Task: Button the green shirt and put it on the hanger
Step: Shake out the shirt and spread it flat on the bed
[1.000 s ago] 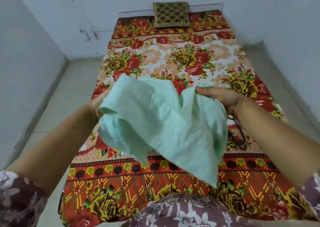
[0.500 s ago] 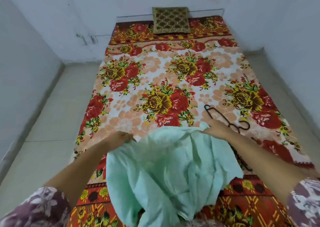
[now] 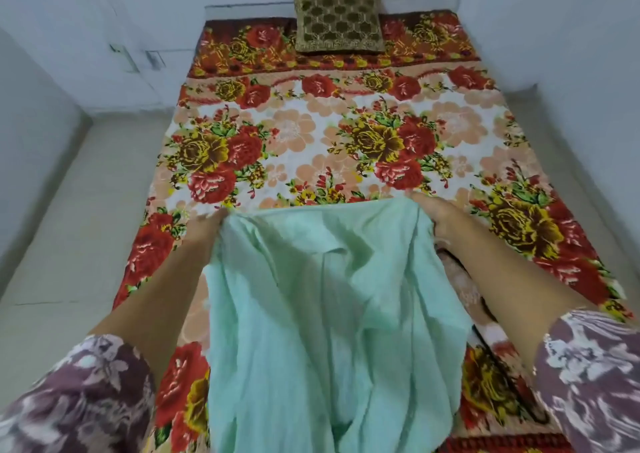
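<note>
Left hand grips one top corner of the pale mint-green cotton shirt, fingers blurred. Right hand is curled round the opp. corner, thumb under the cloth. Shirt's spread out, crumpled, front open, on the near half of the bed w/ the red-and-yellow floral sheet. Brown-gold patterned square cushion sits at the bed's far end, centre. Purple floral sleeves hang over the bed's near end.

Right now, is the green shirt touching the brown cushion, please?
No, the green shirt lies well short of the brown cushion, with floral bedsheet between.
</note>
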